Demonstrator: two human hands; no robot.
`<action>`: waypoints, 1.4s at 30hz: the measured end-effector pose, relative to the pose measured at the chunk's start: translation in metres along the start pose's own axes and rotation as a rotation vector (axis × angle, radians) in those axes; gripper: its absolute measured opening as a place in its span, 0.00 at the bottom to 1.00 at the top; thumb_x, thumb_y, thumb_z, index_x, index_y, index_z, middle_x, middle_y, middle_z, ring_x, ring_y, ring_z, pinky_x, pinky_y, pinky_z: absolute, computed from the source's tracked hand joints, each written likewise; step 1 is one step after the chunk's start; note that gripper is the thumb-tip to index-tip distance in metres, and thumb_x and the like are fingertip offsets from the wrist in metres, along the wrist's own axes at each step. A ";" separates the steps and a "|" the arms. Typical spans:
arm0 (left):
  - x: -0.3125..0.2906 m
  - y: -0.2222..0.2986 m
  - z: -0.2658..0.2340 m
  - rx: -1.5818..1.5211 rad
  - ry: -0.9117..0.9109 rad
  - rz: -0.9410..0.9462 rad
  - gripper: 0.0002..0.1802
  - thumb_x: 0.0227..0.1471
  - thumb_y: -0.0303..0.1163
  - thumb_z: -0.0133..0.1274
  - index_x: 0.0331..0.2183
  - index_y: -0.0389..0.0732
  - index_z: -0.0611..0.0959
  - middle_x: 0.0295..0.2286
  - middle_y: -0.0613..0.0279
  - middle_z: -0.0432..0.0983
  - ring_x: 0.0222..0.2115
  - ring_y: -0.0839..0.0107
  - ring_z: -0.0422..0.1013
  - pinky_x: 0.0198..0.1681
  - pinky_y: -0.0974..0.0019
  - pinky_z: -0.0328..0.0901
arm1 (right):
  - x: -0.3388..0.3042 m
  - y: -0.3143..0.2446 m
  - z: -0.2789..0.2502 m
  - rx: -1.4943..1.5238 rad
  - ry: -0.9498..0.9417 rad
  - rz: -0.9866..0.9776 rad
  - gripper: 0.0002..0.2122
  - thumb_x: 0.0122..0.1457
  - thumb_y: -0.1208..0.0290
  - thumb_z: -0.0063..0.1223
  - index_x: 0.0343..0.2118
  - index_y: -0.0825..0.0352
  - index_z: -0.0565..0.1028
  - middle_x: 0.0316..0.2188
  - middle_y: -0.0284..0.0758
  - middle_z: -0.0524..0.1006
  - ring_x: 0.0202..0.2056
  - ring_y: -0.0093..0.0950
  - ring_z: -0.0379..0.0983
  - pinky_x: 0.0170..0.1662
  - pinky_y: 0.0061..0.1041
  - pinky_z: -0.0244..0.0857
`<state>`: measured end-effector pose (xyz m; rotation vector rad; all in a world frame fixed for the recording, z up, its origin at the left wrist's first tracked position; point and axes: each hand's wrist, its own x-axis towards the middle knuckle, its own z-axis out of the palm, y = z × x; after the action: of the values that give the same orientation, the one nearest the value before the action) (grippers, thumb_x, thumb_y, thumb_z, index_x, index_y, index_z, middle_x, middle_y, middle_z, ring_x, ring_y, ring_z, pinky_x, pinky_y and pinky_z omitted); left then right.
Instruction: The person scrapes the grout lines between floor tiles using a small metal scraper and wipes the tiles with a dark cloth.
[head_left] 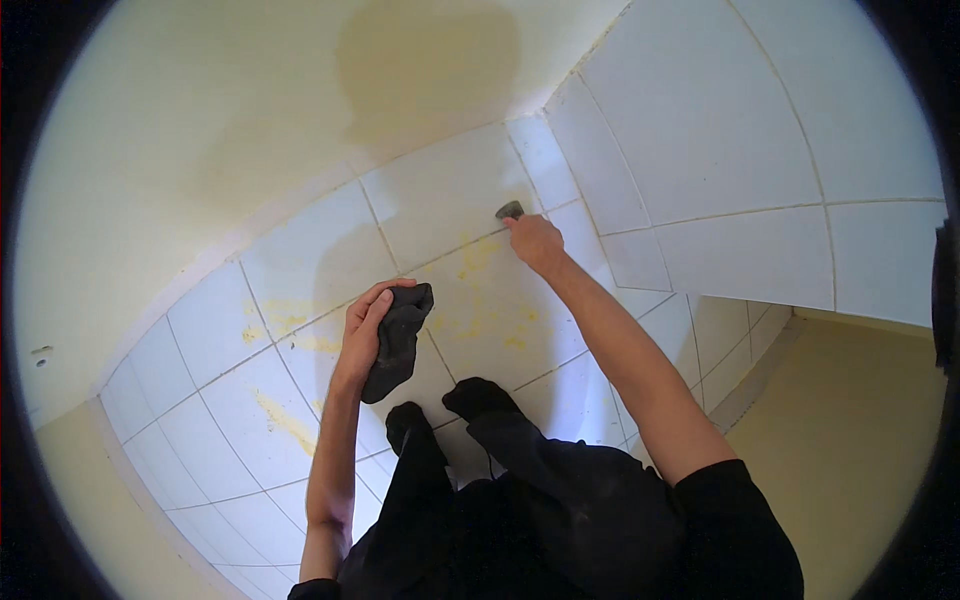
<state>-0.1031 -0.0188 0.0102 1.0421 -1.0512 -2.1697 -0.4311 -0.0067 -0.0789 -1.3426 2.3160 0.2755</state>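
Head view: our left hand (362,322) grips a black item (397,350), our right hand (537,242) a small grey object (511,210).

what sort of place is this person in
Likely a tiled indoor room, perhaps a hallway or washroom: white floor tiles, a plain cream wall and white tiling at the right.

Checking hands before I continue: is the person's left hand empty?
No, the left hand is holding a black item by its edge.
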 end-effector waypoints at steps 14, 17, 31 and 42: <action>0.001 -0.005 0.001 0.025 0.012 0.004 0.18 0.66 0.38 0.44 0.47 0.37 0.81 0.37 0.61 0.80 0.31 0.77 0.75 0.34 0.73 0.70 | -0.006 -0.021 -0.012 0.026 -0.006 0.019 0.24 0.68 0.51 0.39 0.35 0.68 0.82 0.36 0.45 0.82 0.42 0.43 0.80 0.43 0.41 0.74; 0.000 -0.007 0.000 0.009 0.030 0.023 0.18 0.66 0.38 0.43 0.47 0.37 0.81 0.37 0.61 0.80 0.31 0.77 0.75 0.34 0.73 0.70 | -0.009 -0.007 0.003 0.060 -0.009 0.030 0.25 0.68 0.51 0.39 0.35 0.69 0.81 0.37 0.46 0.81 0.41 0.43 0.80 0.43 0.42 0.74; -0.006 -0.004 -0.006 0.030 0.065 0.042 0.23 0.64 0.46 0.46 0.48 0.37 0.79 0.34 0.58 0.80 0.29 0.74 0.76 0.31 0.70 0.72 | -0.003 0.017 0.019 0.087 0.084 0.001 0.27 0.69 0.49 0.35 0.34 0.70 0.80 0.34 0.48 0.82 0.36 0.46 0.80 0.40 0.44 0.74; -0.011 -0.004 -0.007 -0.002 0.095 0.018 0.19 0.66 0.39 0.44 0.47 0.38 0.81 0.35 0.61 0.80 0.28 0.77 0.75 0.31 0.73 0.71 | -0.006 0.007 0.011 0.183 0.060 0.085 0.28 0.69 0.50 0.34 0.35 0.72 0.80 0.36 0.51 0.81 0.42 0.48 0.78 0.46 0.44 0.72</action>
<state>-0.0919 -0.0121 0.0090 1.1194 -1.0112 -2.0853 -0.4317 0.0052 -0.0859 -1.1802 2.3867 0.0478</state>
